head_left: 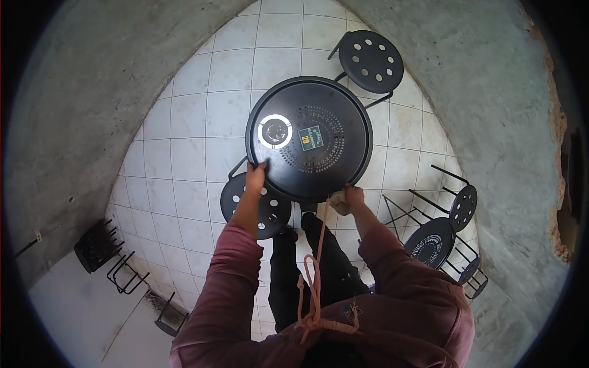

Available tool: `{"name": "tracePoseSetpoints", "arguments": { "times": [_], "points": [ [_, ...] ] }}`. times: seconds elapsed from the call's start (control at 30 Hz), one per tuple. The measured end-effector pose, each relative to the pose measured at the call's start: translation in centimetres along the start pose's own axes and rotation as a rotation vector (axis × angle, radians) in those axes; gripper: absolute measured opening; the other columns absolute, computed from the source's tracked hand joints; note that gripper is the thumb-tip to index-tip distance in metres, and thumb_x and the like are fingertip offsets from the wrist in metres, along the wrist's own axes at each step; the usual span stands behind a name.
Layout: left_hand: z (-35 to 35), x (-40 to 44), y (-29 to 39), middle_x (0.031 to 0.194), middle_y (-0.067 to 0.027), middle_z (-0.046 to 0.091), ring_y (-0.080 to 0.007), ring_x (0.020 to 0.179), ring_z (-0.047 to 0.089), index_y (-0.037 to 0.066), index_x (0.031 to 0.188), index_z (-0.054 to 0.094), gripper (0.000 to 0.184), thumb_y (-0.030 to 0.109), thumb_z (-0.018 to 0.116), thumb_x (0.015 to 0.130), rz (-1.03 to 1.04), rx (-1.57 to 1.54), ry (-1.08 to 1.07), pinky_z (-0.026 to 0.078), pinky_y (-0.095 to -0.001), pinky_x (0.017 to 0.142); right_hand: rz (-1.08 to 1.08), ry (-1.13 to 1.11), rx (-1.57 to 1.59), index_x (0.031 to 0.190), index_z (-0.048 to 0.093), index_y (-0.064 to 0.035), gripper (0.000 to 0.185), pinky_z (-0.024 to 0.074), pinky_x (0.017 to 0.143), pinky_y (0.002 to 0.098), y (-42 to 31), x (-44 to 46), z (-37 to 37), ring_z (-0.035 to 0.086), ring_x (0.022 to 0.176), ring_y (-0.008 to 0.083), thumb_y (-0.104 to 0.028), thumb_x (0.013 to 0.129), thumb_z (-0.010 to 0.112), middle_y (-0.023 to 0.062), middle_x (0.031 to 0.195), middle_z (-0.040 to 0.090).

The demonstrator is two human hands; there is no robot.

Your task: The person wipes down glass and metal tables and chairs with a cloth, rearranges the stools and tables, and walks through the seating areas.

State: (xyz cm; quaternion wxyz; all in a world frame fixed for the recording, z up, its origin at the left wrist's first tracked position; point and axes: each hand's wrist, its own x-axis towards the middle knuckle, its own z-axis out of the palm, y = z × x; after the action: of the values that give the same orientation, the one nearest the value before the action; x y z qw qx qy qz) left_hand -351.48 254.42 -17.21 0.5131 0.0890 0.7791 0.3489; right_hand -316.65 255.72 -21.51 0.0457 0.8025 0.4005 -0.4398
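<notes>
A round black table (331, 98) with a perforated middle and a green sticker (311, 138) marked 29 stands in front of me. On its top is a round, silvery, ring-shaped thing (274, 131), perhaps an ashtray. My left hand (256, 176) grips the table's near left rim, above a black stool (256, 208) with round holes. At the near right rim, my right hand (353, 197) is closed around a crumpled beige cloth (338, 203), touching or very close to the edge. Its fingertips are partly hidden.
Another black stool (370, 61) stands at the far right of the table. A smaller round table (429, 242) and several stools (463, 208) stand at the right wall. Stacked black furniture (97, 246) is at the left. An orange cord (316, 270) hangs from my front.
</notes>
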Motion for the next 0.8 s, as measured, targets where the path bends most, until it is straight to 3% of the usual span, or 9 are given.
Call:
{"name": "tracePoseSetpoints", "arguments": {
  "times": [0.1, 0.2, 0.23, 0.3, 0.37, 0.43, 0.57, 0.63, 0.8],
  "points": [
    [-1.1, -0.3, 1.2, 0.132, -0.0198, 0.041, -0.0267, 0.121, 0.04, -0.005, 0.135, 0.024, 0.072, 0.026, 0.056, 0.078, -0.082, 0.027, -0.01, 0.028, -0.0296, 0.1, 0.083, -0.006, 0.062, 0.09, 0.065, 0.0011, 0.047, 0.042, 0.085, 0.0416, 0.9, -0.2, 0.8, 0.056, 0.098, 0.0381, -0.043, 0.079, 0.053, 0.0256, 0.096, 0.061],
    [-3.7, -0.8, -2.2, 0.125, -0.0182, 0.048, -0.0232, 0.119, 0.043, -0.003, 0.135, 0.026, 0.071, 0.028, 0.056, 0.079, -0.035, -0.188, -0.015, 0.028, -0.0286, 0.1, 0.071, -0.097, 0.049, 0.093, 0.063, 0.0033, 0.045, 0.0434, 0.082, 0.0396, 2.4, -1.8, 1.3, 0.058, 0.093, 0.036, -0.039, 0.081, 0.053, 0.024, 0.094, 0.062],
    [-4.7, -1.7, -3.7, 0.119, -0.0183, 0.052, -0.0243, 0.116, 0.046, -0.003, 0.132, 0.033, 0.064, 0.026, 0.056, 0.079, 0.045, -0.12, 0.12, 0.032, -0.0307, 0.098, 0.025, -0.111, 0.263, 0.095, 0.062, 0.0031, 0.041, 0.0441, 0.08, 0.0372, 2.5, -3.2, 0.9, 0.059, 0.089, 0.0317, -0.035, 0.082, 0.053, 0.0206, 0.092, 0.063],
    [-8.6, -0.1, -12.3, 0.119, -0.0197, 0.052, -0.0277, 0.115, 0.047, -0.001, 0.129, 0.039, 0.06, 0.024, 0.058, 0.078, 0.072, 0.189, 0.322, 0.036, -0.0348, 0.095, -0.044, -0.147, 0.508, 0.101, 0.06, 0.0003, 0.031, 0.0442, 0.076, 0.0301, 1.5, -6.4, 0.3, 0.057, 0.082, 0.0189, -0.024, 0.084, 0.053, 0.0096, 0.089, 0.061],
    [-13.0, 0.8, -21.8, 0.121, -0.0214, 0.05, -0.0314, 0.115, 0.046, 0.001, 0.127, 0.043, 0.059, 0.022, 0.061, 0.075, 0.064, 0.067, 0.357, 0.038, -0.0387, 0.094, -0.003, -0.232, 0.647, 0.102, 0.059, -0.0005, 0.03, 0.0437, 0.077, 0.0294, 1.6, -9.7, 0.6, 0.057, 0.084, 0.0177, -0.024, 0.084, 0.053, 0.0081, 0.091, 0.061],
    [-13.9, -5.1, -17.4, 0.122, -0.0209, 0.049, -0.032, 0.118, 0.044, 0.005, 0.132, 0.038, 0.063, 0.021, 0.062, 0.076, -0.156, 0.535, 0.465, 0.037, -0.0391, 0.095, -0.021, -0.301, 0.735, 0.104, 0.057, -0.001, 0.031, 0.0427, 0.077, 0.0283, 2.7, -10.9, 1.9, 0.055, 0.084, 0.0156, -0.024, 0.085, 0.053, 0.0051, 0.092, 0.059],
    [-15.2, -4.0, -24.7, 0.123, -0.0194, 0.049, -0.0334, 0.117, 0.044, 0.009, 0.139, 0.019, 0.072, 0.025, 0.059, 0.081, -0.323, 0.158, 0.376, 0.036, -0.0405, 0.095, 0.034, -0.365, 0.773, 0.098, 0.057, -0.0025, 0.026, 0.0427, 0.075, 0.0278, 3.2, -10.3, 4.5, 0.055, 0.08, 0.015, -0.025, 0.087, 0.051, 0.0042, 0.086, 0.058],
    [-14.1, -4.1, -24.6, 0.124, -0.0193, 0.048, -0.0337, 0.117, 0.044, 0.01, 0.14, 0.009, 0.075, 0.028, 0.055, 0.084, -0.318, -0.062, 0.288, 0.035, -0.0401, 0.095, 0.001, -0.505, 1.059, 0.102, 0.054, -0.0042, 0.033, 0.0455, 0.075, 0.0306, 4.2, -7.3, 6.1, 0.057, 0.079, 0.0198, -0.034, 0.089, 0.048, 0.0084, 0.089, 0.059],
    [-14.5, -3.9, -26.2, 0.119, -0.0221, 0.052, -0.0379, 0.108, 0.051, 0.01, 0.139, 0.007, 0.071, 0.03, 0.051, 0.087, -0.205, 0.194, 0.274, 0.04, -0.04, 0.09, 0.068, -0.301, 1.017, 0.105, 0.051, -0.0015, 0.032, 0.048, 0.079, 0.0345, 1.9, -5.9, 6.7, 0.061, 0.087, 0.0233, -0.03, 0.091, 0.045, 0.0113, 0.097, 0.06]
  ]
}}
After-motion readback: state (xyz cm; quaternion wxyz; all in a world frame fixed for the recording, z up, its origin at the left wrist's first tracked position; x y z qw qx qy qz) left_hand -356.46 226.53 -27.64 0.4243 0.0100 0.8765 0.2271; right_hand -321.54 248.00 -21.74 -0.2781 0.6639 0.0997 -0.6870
